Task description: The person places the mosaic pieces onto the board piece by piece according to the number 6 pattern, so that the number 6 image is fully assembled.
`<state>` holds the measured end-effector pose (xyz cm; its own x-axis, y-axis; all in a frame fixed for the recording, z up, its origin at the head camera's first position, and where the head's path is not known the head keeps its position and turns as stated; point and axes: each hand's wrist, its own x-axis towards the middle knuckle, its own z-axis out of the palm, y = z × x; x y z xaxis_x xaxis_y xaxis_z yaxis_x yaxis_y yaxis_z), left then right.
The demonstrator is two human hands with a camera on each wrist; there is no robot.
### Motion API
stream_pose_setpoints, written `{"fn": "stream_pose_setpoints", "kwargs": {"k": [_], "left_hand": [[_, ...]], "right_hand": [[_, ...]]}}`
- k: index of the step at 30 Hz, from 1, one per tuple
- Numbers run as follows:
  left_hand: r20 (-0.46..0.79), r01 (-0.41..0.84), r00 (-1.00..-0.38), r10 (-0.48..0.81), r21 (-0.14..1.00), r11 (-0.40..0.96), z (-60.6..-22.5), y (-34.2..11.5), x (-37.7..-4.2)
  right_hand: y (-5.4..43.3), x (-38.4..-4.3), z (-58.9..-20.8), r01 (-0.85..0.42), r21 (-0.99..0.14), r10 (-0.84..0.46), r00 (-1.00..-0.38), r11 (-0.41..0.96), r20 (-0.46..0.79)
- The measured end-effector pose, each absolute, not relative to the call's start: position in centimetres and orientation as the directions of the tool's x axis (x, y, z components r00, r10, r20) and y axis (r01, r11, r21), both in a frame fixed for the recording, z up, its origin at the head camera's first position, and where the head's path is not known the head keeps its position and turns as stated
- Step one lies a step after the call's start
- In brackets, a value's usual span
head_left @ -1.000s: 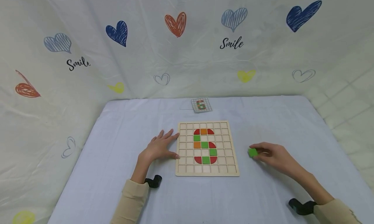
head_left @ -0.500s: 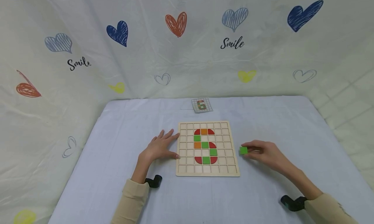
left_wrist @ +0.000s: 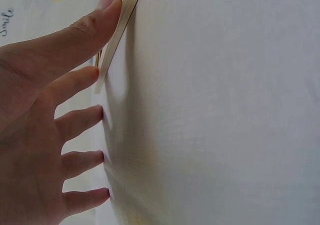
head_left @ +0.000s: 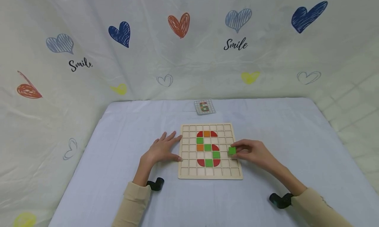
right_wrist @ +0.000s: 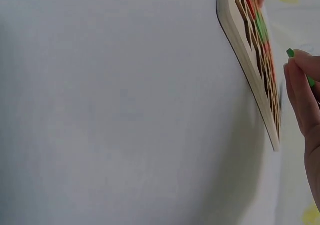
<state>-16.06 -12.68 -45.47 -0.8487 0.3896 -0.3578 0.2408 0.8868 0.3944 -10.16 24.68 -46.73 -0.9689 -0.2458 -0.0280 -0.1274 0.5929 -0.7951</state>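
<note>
A square wooden grid board (head_left: 189, 171) lies on the table, with red, orange and green pieces set in several of its cells. My left hand (head_left: 161, 148) is spread out at the board's left edge, its thumb and index fingertip touching the rim; in the left wrist view the thumb (left_wrist: 75, 45) rests on that edge. Over the board's right side, my right hand (head_left: 251, 151) pinches a green cube (head_left: 232, 150) between thumb and fingers. From the right wrist view, the right hand (right_wrist: 306, 90) covers most of the cube.
Behind the board lies a small pattern card (head_left: 204, 107) printed with a similar coloured figure on a grid. A white cloth (head_left: 133, 118) covers the table, and a sheet with hearts (head_left: 178, 24) hangs at the back.
My right hand has carried the green cube leftward, from the cloth beside the board to above its right columns. The left hand and the board have stayed put.
</note>
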Motion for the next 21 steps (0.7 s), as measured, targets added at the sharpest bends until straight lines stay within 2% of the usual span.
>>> {"fn": "stream_pose_setpoints", "kwargs": {"k": [10, 21], "left_hand": [[-0.363, 0.233, -0.847, 0.388, 0.403, 0.885, -45.2, -12.6, -16.2], [-0.357, 0.236, -0.847, 0.394, 0.413, 0.88, -45.2, -12.8, -16.1]], "right_hand": [[22.2, -11.1, -47.1, -0.123, -0.821, -0.28, -0.959, 0.557, -0.046], [19.5, -12.2, -47.4, -0.203, -0.834, -0.38, -0.925, 0.513, -0.008]]}}
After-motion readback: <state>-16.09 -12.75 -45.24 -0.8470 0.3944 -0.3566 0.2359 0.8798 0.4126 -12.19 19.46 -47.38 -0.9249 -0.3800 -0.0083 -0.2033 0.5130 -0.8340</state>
